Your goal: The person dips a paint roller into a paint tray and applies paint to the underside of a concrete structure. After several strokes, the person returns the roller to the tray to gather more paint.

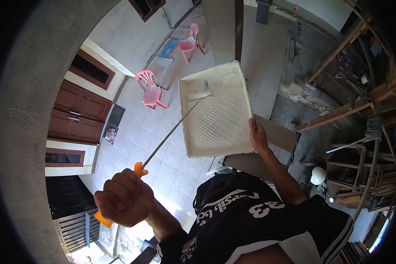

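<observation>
My left hand is closed around the orange handle of a paint roller. Its long thin metal rod runs up and right to the paint-coated roller head, which is in the upper left part of a paint tray. Pale paint covers the tray, and its floor has a raised diamond pattern. My right hand grips the tray's right rim, with part of the fingers hidden behind the edge. The tray is held well above the tiled floor.
Two pink plastic chairs stand on the tiled floor below. Brown double doors are at left, beside a rough grey surface. Wooden beams, stacked timber and a white bulb are at right. A board lies behind the tray.
</observation>
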Action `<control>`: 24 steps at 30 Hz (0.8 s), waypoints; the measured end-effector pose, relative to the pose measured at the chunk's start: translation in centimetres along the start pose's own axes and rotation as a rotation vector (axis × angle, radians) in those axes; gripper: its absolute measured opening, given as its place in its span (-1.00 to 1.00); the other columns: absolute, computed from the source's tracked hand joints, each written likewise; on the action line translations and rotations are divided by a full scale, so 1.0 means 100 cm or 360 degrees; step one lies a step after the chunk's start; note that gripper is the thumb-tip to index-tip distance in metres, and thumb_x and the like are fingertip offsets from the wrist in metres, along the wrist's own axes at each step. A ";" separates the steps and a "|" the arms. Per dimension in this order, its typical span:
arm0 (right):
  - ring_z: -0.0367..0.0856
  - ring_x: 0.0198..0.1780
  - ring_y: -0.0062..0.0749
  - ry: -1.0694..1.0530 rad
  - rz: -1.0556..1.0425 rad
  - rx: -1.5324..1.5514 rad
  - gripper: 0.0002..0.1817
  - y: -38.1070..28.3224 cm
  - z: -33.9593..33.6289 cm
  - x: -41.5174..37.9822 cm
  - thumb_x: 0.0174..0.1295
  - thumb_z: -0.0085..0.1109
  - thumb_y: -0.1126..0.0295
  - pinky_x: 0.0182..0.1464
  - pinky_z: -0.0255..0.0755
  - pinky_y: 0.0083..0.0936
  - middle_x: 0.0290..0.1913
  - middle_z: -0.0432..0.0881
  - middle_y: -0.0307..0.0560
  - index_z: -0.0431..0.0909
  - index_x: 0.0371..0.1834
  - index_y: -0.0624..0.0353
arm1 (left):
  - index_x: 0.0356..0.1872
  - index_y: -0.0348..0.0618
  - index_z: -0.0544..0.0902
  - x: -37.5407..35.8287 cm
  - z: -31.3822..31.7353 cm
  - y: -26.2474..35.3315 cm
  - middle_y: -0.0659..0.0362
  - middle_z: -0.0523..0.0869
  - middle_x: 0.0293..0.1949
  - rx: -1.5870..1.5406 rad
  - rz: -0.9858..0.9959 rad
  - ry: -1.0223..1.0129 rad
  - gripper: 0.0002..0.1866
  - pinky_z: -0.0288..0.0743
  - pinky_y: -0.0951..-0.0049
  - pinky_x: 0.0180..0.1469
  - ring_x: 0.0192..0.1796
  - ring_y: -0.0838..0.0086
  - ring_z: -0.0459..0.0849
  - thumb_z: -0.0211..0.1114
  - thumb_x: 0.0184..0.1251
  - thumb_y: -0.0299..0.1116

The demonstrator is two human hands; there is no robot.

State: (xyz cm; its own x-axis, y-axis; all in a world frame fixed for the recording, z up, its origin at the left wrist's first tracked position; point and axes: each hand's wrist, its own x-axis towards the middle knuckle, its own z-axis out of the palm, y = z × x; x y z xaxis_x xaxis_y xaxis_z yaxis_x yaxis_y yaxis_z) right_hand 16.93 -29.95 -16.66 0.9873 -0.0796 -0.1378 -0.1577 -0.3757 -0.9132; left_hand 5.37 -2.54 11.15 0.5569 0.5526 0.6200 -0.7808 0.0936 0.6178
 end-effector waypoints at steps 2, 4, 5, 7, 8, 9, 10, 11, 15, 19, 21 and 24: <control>0.53 -0.24 0.03 -0.0004 -0.0012 -0.0020 -0.41 -0.008 -0.006 -0.003 0.37 -0.23 -0.04 -0.14 0.34 -0.24 -0.34 0.53 0.28 0.45 -0.24 0.41 | -0.80 0.08 0.09 0.008 0.000 -0.005 0.31 0.11 -0.85 0.0029 -0.0006 0.0042 -0.55 0.25 0.46 -0.73 -0.80 0.60 0.03 -0.18 0.37 -0.24; 0.53 -0.24 -0.01 0.0010 -0.0033 0.0007 -0.42 -0.017 -0.007 -0.007 0.38 -0.23 -0.03 -0.12 0.34 -0.26 -0.32 0.54 0.27 0.46 -0.21 0.41 | -0.81 0.07 0.09 0.018 -0.001 -0.012 0.32 0.11 -0.85 0.0009 -0.0020 0.0091 -0.54 0.30 0.45 -0.75 -0.81 0.61 0.03 -0.16 0.36 -0.23; 0.53 -0.23 -0.03 0.0033 -0.0022 0.0049 -0.42 -0.014 -0.004 -0.007 0.38 -0.23 -0.03 -0.11 0.34 -0.28 -0.31 0.54 0.25 0.46 -0.19 0.41 | -0.81 0.07 0.09 0.026 0.000 -0.018 0.32 0.11 -0.85 0.0000 -0.0029 0.0114 -0.54 0.33 0.44 -0.76 -0.81 0.62 0.03 -0.16 0.36 -0.23; 0.53 -0.22 -0.06 0.0075 0.0001 0.0129 -0.42 -0.005 0.001 -0.005 0.39 -0.24 -0.02 -0.09 0.35 -0.31 -0.29 0.55 0.23 0.46 -0.15 0.41 | -0.82 0.09 0.10 0.039 0.004 -0.034 0.34 0.11 -0.86 0.0016 -0.0048 0.0044 -0.53 0.18 0.54 -0.72 -0.82 0.64 0.02 -0.13 0.36 -0.22; 0.53 -0.21 -0.06 0.0062 0.0034 0.0156 -0.42 -0.009 0.001 -0.005 0.39 -0.24 -0.02 -0.08 0.34 -0.31 -0.28 0.55 0.22 0.46 -0.13 0.41 | -0.83 0.09 0.10 0.043 0.005 -0.043 0.34 0.11 -0.86 -0.0013 -0.0047 0.0052 -0.53 0.14 0.56 -0.71 -0.82 0.64 0.02 -0.12 0.36 -0.22; 0.53 -0.20 -0.06 0.0052 0.0068 0.0182 -0.42 -0.014 0.001 -0.007 0.39 -0.24 -0.02 -0.06 0.34 -0.32 -0.27 0.56 0.22 0.46 -0.12 0.41 | -0.83 0.09 0.10 0.044 0.004 -0.051 0.35 0.11 -0.86 -0.0044 -0.0049 0.0058 -0.52 0.10 0.57 -0.69 -0.82 0.65 0.02 -0.12 0.36 -0.22; 0.53 -0.19 -0.06 0.0047 0.0104 0.0210 -0.42 -0.016 0.001 -0.010 0.40 -0.25 -0.01 -0.05 0.34 -0.32 -0.26 0.56 0.21 0.45 -0.11 0.42 | -0.83 0.10 0.10 0.043 0.000 -0.058 0.35 0.13 -0.86 -0.0060 -0.0103 0.0000 -0.52 0.02 0.57 -0.66 -0.82 0.66 0.04 -0.13 0.37 -0.22; 0.53 -0.18 -0.06 0.0067 0.0096 0.0191 -0.41 -0.014 0.002 -0.011 0.40 -0.25 -0.02 -0.05 0.34 -0.32 -0.26 0.56 0.21 0.45 -0.10 0.42 | -0.83 0.11 0.10 0.042 -0.002 -0.063 0.35 0.13 -0.86 -0.0058 -0.0108 -0.0011 -0.52 0.02 0.57 -0.65 -0.81 0.66 0.04 -0.12 0.37 -0.21; 0.54 -0.16 -0.04 0.0097 0.0074 0.0116 -0.40 -0.015 0.004 -0.011 0.40 -0.26 -0.02 -0.04 0.34 -0.30 -0.24 0.56 0.23 0.45 -0.10 0.44 | -0.81 0.10 0.11 0.041 -0.005 -0.070 0.35 0.13 -0.85 -0.0053 -0.0136 0.0009 -0.53 0.05 0.57 -0.65 -0.80 0.66 0.05 -0.13 0.38 -0.22; 0.53 -0.16 -0.03 0.0091 0.0102 0.0105 -0.40 -0.013 0.004 -0.009 0.40 -0.28 -0.02 -0.04 0.33 -0.30 -0.25 0.55 0.25 0.45 -0.11 0.44 | -0.76 0.08 0.11 0.040 -0.017 -0.043 0.31 0.14 -0.82 -0.0194 -0.0134 -0.0166 -0.59 0.09 0.53 -0.69 -0.78 0.63 0.06 -0.19 0.37 -0.28; 0.53 -0.18 -0.18 0.0066 0.0094 0.0093 -0.38 -0.008 0.002 -0.007 0.40 -0.28 -0.04 -0.05 0.34 -0.36 -0.24 0.57 0.18 0.45 -0.09 0.44 | -0.76 0.07 0.09 0.040 -0.020 -0.018 0.30 0.13 -0.82 -0.0179 -0.0200 -0.0244 -0.59 0.09 0.51 -0.72 -0.78 0.61 0.06 -0.18 0.36 -0.29; 0.52 -0.19 -0.25 0.0003 0.0111 0.0096 -0.38 -0.009 0.000 -0.004 0.40 -0.29 -0.05 -0.06 0.34 -0.39 -0.25 0.57 0.15 0.45 -0.09 0.43 | -0.77 0.06 0.09 0.040 -0.017 -0.010 0.30 0.14 -0.82 -0.0006 -0.0131 -0.0153 -0.59 0.06 0.51 -0.73 -0.79 0.60 0.05 -0.16 0.36 -0.28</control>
State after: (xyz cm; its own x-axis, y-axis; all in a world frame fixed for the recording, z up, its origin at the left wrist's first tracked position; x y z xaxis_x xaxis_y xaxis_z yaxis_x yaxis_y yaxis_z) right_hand 16.63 -29.62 -15.80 0.9739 -0.1053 -0.2009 -0.2242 -0.3129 -0.9229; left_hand 7.92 0.96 12.15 0.6435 0.4609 0.6111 -0.7324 0.1388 0.6666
